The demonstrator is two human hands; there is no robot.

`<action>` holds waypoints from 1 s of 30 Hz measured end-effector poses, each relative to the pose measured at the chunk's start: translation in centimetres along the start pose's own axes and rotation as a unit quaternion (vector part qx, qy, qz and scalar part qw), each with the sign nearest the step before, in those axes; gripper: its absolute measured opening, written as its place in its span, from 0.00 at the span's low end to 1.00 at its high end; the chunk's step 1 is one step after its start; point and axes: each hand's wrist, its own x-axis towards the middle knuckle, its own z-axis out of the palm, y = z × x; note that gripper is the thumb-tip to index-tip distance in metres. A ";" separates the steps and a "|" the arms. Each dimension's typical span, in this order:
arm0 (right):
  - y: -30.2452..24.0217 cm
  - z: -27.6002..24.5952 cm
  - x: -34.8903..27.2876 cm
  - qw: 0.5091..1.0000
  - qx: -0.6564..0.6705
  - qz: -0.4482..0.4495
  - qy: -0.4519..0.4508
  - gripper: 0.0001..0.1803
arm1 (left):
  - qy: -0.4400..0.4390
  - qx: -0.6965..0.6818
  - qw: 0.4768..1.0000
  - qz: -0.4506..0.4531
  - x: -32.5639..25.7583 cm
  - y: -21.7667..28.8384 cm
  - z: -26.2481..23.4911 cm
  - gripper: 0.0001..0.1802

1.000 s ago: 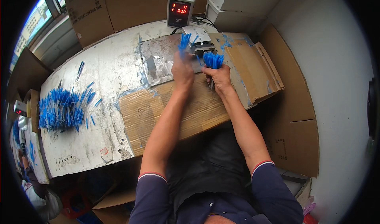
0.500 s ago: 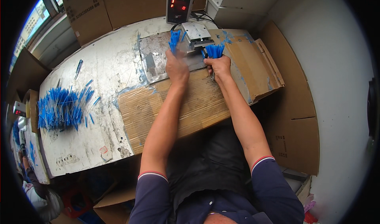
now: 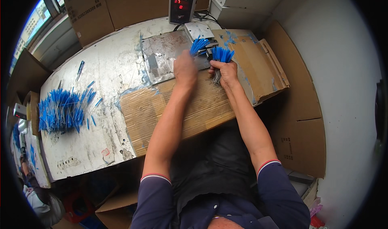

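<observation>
My left hand point(image 3: 185, 69) is shut on a small bunch of blue-tipped sticks point(image 3: 198, 46), holding them against a small metal device point(image 3: 199, 32) at the far side of the table. My right hand point(image 3: 224, 71) grips a thicker bundle of the same blue-tipped sticks point(image 3: 221, 55), upright, just right of the device. Both hands hover over a metal plate point(image 3: 161, 59) and a sheet of brown cardboard point(image 3: 194, 107) on the worn white table point(image 3: 101, 75).
A large loose pile of blue-tipped sticks point(image 3: 60, 109) lies at the table's left end. A grey box with a red digital display point(image 3: 182, 6) stands behind the device. Cardboard boxes point(image 3: 89, 14) line the back, cardboard sheets point(image 3: 303, 119) lean at the right.
Both hands have moved farther away toward the metal device. The left hand's small bunch now sits at the device; the right bundle stays held upright.
</observation>
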 end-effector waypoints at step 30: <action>-1.1 0.7 -0.5 0.988 -0.077 0.120 -0.065 0.10 | -0.016 -0.092 0.990 -0.105 0.3 1.0 -0.5 0.06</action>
